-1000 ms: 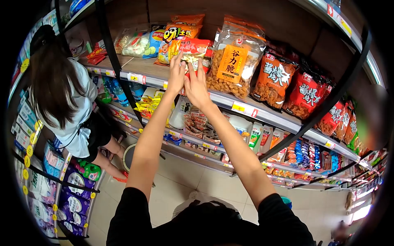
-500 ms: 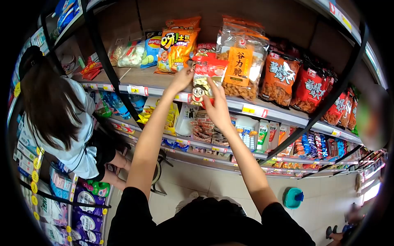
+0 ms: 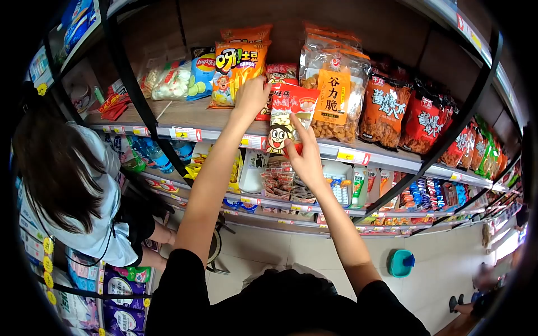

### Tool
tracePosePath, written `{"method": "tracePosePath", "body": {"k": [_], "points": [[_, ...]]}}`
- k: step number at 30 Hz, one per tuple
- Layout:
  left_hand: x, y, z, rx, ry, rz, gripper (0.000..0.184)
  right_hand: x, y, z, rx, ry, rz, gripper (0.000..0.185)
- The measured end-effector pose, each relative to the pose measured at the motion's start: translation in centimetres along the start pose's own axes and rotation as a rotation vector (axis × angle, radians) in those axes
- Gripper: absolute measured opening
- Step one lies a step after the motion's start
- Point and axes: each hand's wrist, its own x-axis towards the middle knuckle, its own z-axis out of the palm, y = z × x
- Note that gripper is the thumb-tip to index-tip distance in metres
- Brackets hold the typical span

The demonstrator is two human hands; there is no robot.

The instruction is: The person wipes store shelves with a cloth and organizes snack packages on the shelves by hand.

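Observation:
My right hand point(image 3: 305, 154) is closed around the lower right side of a red and cream snack bag point(image 3: 288, 120) with a cartoon face, holding it upright in front of the shelf edge. My left hand point(image 3: 253, 96) has its fingers bent in between an orange chip bag point(image 3: 240, 64) and the red bags. What those fingers grip, if anything, is hidden. Behind the held bag, a similar red bag point(image 3: 281, 71) stands on the shelf. Right of it is a clear bag of brown snacks point(image 3: 333, 101) with an orange label.
Red and black snack bags point(image 3: 384, 112) line the shelf point(image 3: 218, 136) to the right. A blue chip bag point(image 3: 202, 73) stands at left. Black straps point(image 3: 131, 73) cross the shelf front. A person in a light shirt point(image 3: 73, 190) is close on my left. A teal basket point(image 3: 400, 263) rests on the floor.
The red snack bag and my right hand have shifted slightly right and down. My left hand has moved off the held bag, up toward the bags behind it.

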Motion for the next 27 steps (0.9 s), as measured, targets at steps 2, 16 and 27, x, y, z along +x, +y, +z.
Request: {"method": "tracePosePath", "body": {"k": [2,16,27], "points": [[2.6,0.4,0.5,-0.058,-0.003,-0.025,0.051,-0.1,0.0,0.0,-0.017,0.008,-0.003,0.055],[1.5,-2.4,4.4,-0.742,0.206,0.052,0.055,-0.7,0.8,-0.5,0.100,0.002,-0.050,0.055],[-6.8,-0.1,0.9,-1.645,-0.020,-0.062,0.065,3.3,0.7,0.9,0.268,0.010,-0.174,0.054]]}}
